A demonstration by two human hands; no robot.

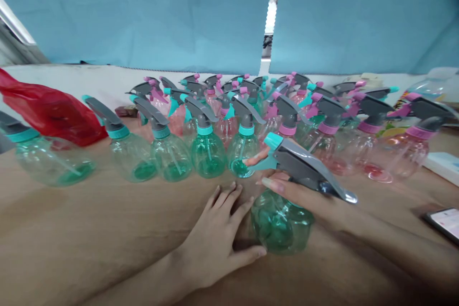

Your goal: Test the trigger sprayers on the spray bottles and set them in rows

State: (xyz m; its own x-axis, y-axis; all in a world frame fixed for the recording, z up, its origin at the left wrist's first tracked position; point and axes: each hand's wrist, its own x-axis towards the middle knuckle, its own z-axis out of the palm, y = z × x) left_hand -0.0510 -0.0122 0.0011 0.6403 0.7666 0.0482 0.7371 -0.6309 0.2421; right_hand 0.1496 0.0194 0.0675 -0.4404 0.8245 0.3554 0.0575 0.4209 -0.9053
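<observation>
Green bottle (281, 227), right fingers (292, 191) around neck, left fingers (231, 198) (spread) beside

Just right of centre, in the lower half of the frame, we see a see-through green spray bottle (281, 229) with a rounded body. Its grey sprayer head (299, 162) slopes down rightward; its turquoise nozzle (273, 141) faces left, above a turquoise trigger (266, 163).
</observation>
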